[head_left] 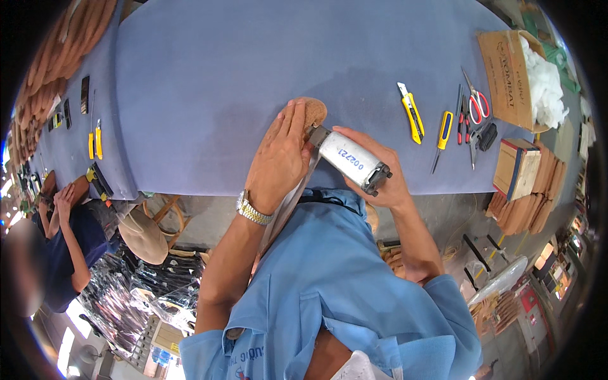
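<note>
On the blue-covered table, near its front edge, lies a long brown piece with a rounded, speckled end. My left hand rests along it, fingers stretched out and close together, hiding much of its length. A pale strip or side of the piece runs down toward my body. My right hand is wrapped around a silver, cylindrical power tool that looks like an air stapler. The tool's dark nose meets the brown piece beside my left fingertips; the exact contact is hidden.
Right of my hands lie a yellow utility knife, a yellow-handled screwdriver, pliers and red-handled scissors. Beyond stands a carton with white stuffing. Brown pieces are stacked right. A co-worker's hands are at far left.
</note>
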Demonstrator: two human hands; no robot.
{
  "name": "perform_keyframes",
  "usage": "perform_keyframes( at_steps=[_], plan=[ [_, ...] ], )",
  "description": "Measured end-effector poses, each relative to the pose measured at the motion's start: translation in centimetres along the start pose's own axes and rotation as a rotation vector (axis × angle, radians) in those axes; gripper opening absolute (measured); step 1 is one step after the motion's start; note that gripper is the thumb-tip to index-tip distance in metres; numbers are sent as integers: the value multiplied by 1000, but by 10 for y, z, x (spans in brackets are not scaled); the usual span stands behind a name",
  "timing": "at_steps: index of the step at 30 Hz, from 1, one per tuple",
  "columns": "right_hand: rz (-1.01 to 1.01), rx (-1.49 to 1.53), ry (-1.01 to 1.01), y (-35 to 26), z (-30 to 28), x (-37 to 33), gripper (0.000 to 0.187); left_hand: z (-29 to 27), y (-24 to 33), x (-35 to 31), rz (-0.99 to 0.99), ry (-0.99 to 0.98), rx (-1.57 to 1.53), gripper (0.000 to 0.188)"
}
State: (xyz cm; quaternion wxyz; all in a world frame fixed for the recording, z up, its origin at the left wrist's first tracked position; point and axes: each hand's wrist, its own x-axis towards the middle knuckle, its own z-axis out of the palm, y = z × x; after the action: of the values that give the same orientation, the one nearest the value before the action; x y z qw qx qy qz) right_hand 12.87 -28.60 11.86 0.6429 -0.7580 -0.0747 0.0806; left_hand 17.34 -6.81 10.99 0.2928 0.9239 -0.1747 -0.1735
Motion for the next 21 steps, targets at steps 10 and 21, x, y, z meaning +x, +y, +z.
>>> perform_keyframes(
  at_steps=[10,21],
  plan=[
    [71,-56,-24,-10,3,3,77,0,1,1,-104,-59,-70,90],
    [258,-80,-70,-16,5,14,64,-13,2,4,-124,-120,-59,78]
  ],
)
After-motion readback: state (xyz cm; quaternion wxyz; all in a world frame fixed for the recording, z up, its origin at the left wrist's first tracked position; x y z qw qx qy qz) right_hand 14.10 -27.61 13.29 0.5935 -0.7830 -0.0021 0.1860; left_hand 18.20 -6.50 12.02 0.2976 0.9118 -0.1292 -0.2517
